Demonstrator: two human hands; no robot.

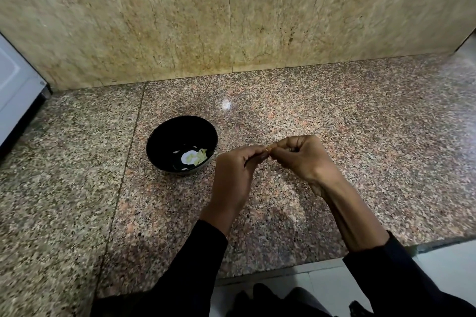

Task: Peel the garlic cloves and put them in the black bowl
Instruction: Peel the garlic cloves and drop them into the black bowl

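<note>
Above the speckled granite bench point(334, 116), just right of the black bowl point(164, 141), the left hand point(235, 175) and right hand point(300, 156) meet fingertip to fingertip, both curled and pinching a garlic clove point(268, 149) between them. Only a small yellowish bit of the clove shows, so its long axis cannot be told. Peeled garlic pieces point(198, 158) lie in the bowl's bottom.

One head-worn wide-angle view, looking forward and down at the countertop point(334, 116) from close above; wall point(128, 20) behind
</note>
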